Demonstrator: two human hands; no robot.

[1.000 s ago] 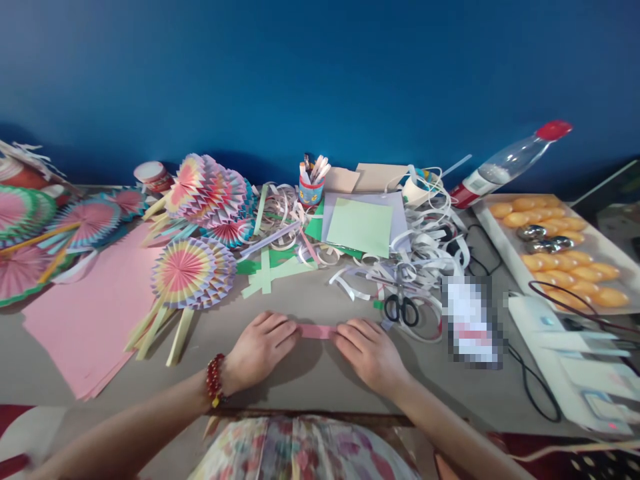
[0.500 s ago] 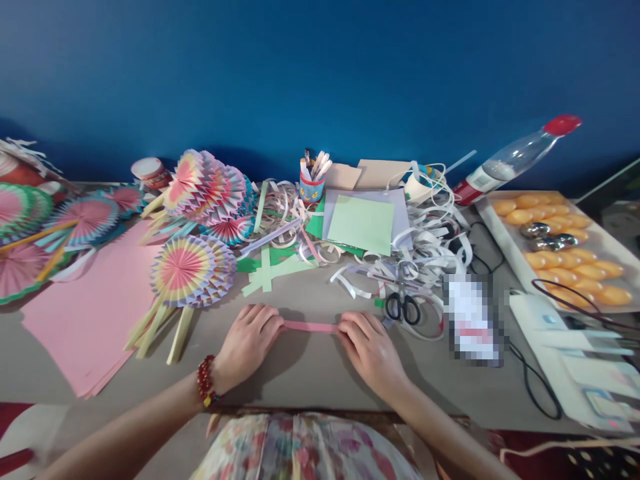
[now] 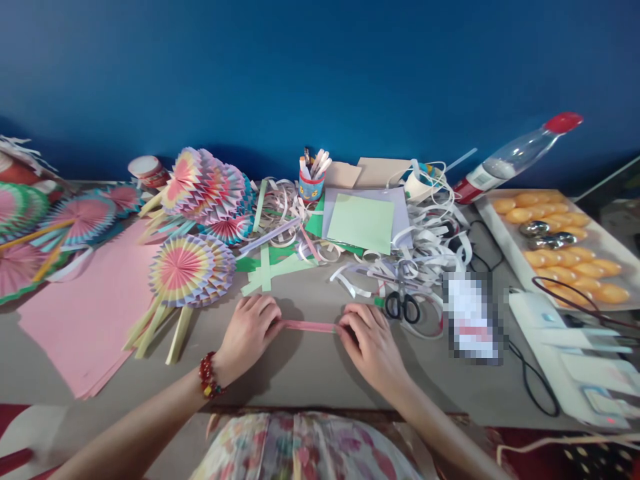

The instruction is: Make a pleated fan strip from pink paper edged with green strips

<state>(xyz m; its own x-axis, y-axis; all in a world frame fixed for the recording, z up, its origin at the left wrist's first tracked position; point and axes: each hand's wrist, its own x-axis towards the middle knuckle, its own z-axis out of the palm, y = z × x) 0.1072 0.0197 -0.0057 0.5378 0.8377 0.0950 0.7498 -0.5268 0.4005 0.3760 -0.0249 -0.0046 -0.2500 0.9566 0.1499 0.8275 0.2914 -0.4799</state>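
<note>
A narrow pink paper strip (image 3: 310, 326) stretches level between my two hands, just above or on the grey table; which of the two I cannot tell. My left hand (image 3: 253, 333), with a red bead bracelet (image 3: 209, 377) at the wrist, pinches the strip's left end. The right end is pinched by my right hand (image 3: 371, 343), fingers curled down. A thin line along the strip looks like a folded edge. Black-handled scissors (image 3: 403, 307) lie beyond my right hand. Left of my left hand rest folded paper fans (image 3: 193, 270) with pale yellow handles.
Pink paper sheets (image 3: 95, 300) lie at the left. Curled paper strips (image 3: 435, 240) pile up behind the scissors, near light green paper (image 3: 361, 223) and a pen cup (image 3: 311, 185). On the right are a tilted bottle (image 3: 500, 163), an egg-like tray (image 3: 633, 270) and a white device (image 3: 543, 347).
Both hands still hold the strip. Their fingers have lifted and curled more, and a fold line along the strip now shows. The surrounding things stay where they were.
</note>
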